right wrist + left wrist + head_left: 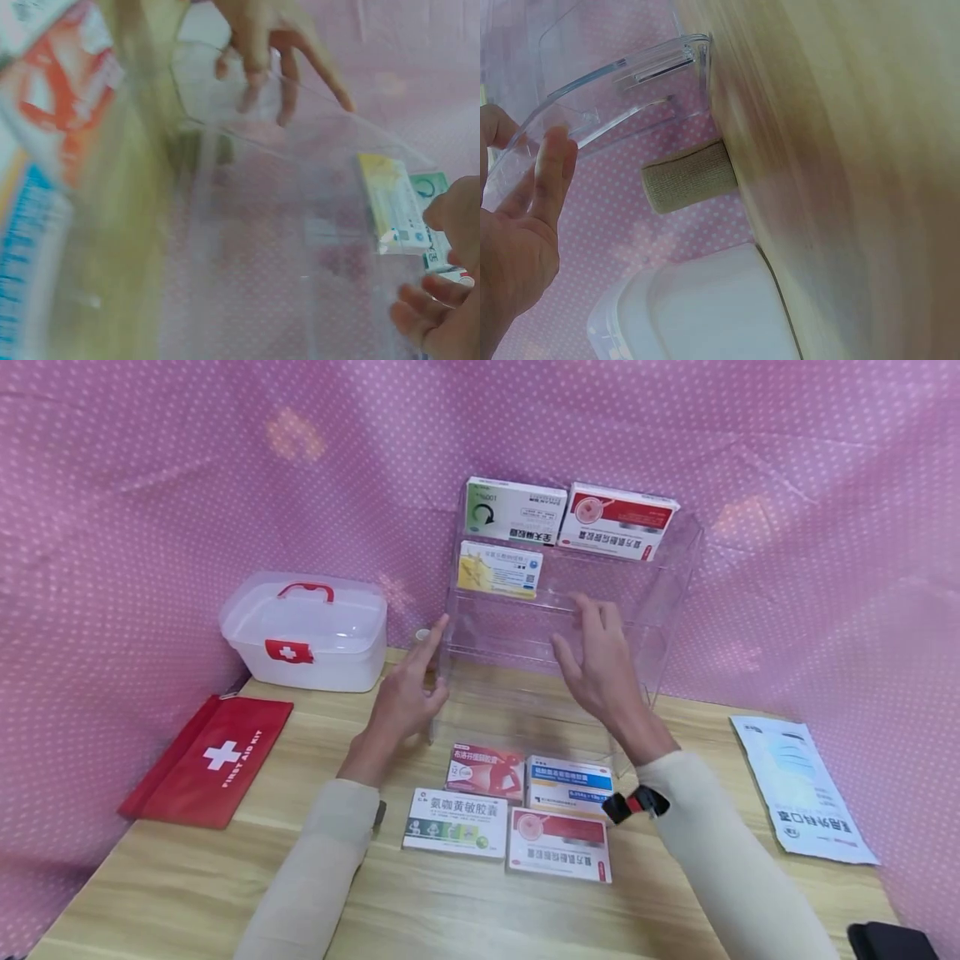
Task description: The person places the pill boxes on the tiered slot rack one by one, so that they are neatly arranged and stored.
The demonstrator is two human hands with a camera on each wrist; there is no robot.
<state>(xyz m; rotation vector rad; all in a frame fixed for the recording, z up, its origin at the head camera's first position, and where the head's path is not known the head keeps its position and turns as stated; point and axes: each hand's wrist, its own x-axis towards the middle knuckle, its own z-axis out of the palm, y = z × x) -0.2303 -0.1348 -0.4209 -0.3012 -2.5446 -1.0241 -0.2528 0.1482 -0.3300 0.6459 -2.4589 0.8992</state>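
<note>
A clear plastic tiered rack (495,647) stands at the back of the table. My left hand (405,693) lies along its left side, fingers extended and touching the edge; in the left wrist view its fingers meet the clear side panel (630,75). My right hand (600,668) is in front of the middle tier, loosely bent and holding nothing; whether it touches the rack I cannot tell. On the top tier stand a green-and-white medicine box (516,512) and a red-and-white one (618,522). One tier lower, at the left, stands a yellow-and-white medicine box (500,570).
Several medicine boxes lie before the rack, including a pink one (486,771) and a blue-and-white one (568,783). Left are a white first-aid box (322,631) and red pouch (213,768). A bandage roll (690,176) stands beside the rack; a mask packet (802,785) lies right.
</note>
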